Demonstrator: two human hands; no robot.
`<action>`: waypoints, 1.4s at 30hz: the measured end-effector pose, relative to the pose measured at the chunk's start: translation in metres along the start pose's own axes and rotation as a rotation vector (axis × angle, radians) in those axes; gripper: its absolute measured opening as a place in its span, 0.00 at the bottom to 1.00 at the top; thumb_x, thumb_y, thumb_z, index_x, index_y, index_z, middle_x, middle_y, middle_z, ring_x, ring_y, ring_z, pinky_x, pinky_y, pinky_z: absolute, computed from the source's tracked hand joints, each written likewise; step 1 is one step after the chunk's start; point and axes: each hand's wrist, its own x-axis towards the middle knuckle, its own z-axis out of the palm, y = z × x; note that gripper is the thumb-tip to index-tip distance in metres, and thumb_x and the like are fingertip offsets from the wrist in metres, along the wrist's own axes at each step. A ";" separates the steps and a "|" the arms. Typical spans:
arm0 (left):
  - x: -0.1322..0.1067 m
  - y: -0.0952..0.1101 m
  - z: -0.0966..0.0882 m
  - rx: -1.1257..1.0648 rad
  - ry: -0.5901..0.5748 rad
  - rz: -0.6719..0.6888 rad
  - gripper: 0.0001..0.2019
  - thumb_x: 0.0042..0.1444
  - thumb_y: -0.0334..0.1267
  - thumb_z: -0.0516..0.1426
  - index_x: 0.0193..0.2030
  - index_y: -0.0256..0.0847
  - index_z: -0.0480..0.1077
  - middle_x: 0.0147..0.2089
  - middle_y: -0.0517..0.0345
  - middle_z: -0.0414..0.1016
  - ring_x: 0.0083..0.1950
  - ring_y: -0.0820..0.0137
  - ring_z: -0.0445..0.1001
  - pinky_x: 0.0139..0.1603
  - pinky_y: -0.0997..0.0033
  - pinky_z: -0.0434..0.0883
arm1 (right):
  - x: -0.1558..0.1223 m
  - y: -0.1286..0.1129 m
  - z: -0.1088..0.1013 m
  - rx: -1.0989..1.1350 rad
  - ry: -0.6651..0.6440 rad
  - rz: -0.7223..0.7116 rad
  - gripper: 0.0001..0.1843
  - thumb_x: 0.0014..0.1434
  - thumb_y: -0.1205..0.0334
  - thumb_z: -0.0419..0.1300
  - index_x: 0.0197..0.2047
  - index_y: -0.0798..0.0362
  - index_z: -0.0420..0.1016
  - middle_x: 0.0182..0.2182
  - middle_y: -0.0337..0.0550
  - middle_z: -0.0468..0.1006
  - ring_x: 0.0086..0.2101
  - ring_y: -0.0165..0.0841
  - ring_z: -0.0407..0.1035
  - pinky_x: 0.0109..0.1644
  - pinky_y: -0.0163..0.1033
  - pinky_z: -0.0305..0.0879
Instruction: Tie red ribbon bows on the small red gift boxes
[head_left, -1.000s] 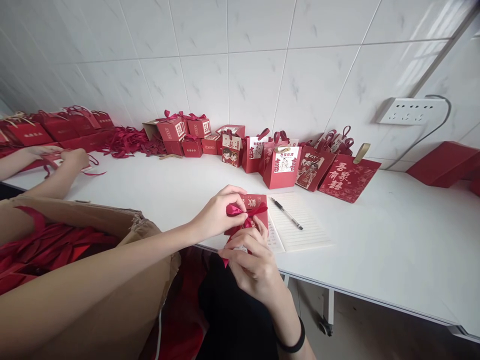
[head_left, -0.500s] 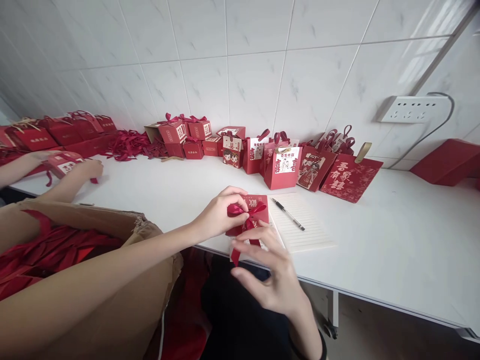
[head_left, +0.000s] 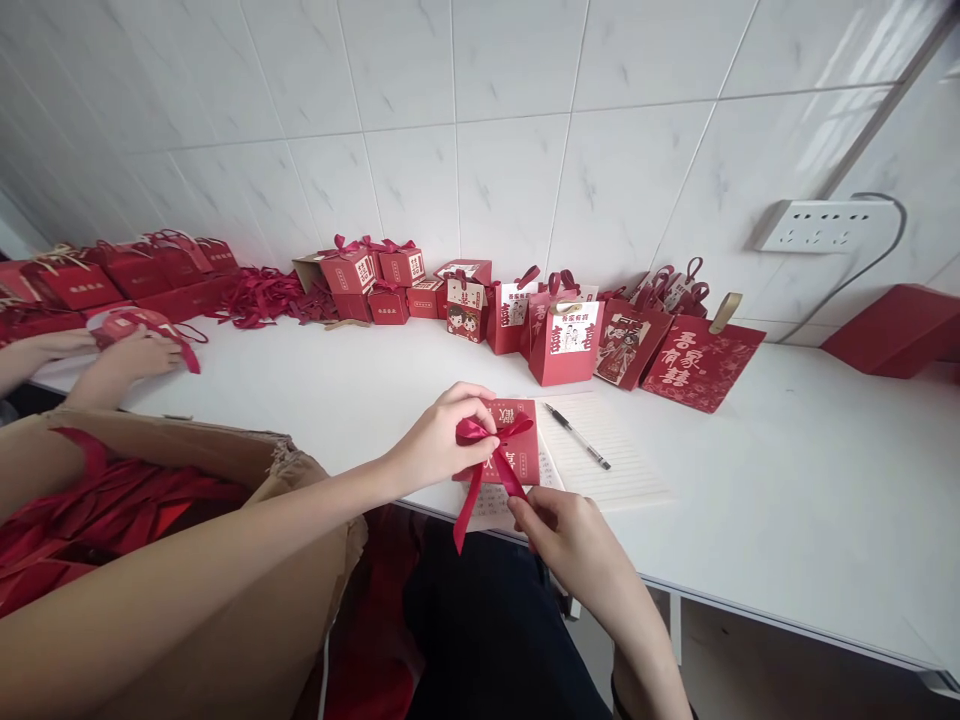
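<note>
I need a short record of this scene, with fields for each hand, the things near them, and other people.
Left hand: pinches the bow of the red ribbon on the small red box
Right hand: pinches one ribbon tail near the table edge
Beside box: lined notebook with a pen on it
Back wall: row of red gift bags
Far left: another person's hands on a red item

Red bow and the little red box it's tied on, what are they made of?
The bow looks like satin fabric ribbon: softly shiny, its tails hanging limp where the left hand and right hand pinch it. The little box looks like matte printed card, probably paperboard: flat stiff faces, sharp edges.
</note>
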 end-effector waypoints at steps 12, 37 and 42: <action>-0.006 -0.006 0.009 -0.047 0.118 0.011 0.14 0.51 0.34 0.57 0.45 0.43 0.63 0.56 0.52 0.62 0.58 0.64 0.65 0.57 0.60 0.65 | 0.054 -0.026 -0.022 -0.264 0.452 -0.014 0.27 0.58 0.38 0.50 0.18 0.49 0.55 0.15 0.40 0.65 0.17 0.31 0.56 0.23 0.35 0.48; -0.033 0.006 0.018 -0.288 0.333 -0.305 0.04 0.60 0.38 0.49 0.36 0.42 0.57 0.37 0.59 0.66 0.40 0.71 0.68 0.43 0.69 0.65 | 0.052 0.006 0.028 0.312 0.688 -0.280 0.17 0.61 0.52 0.53 0.24 0.52 0.60 0.20 0.33 0.60 0.22 0.28 0.55 0.27 0.34 0.53; -0.033 -0.006 0.027 -0.286 0.317 -0.246 0.06 0.62 0.42 0.47 0.38 0.42 0.57 0.37 0.59 0.65 0.38 0.71 0.67 0.41 0.69 0.64 | 0.050 0.006 0.025 0.527 0.598 -0.221 0.20 0.61 0.49 0.54 0.23 0.53 0.62 0.20 0.34 0.62 0.24 0.28 0.56 0.30 0.34 0.55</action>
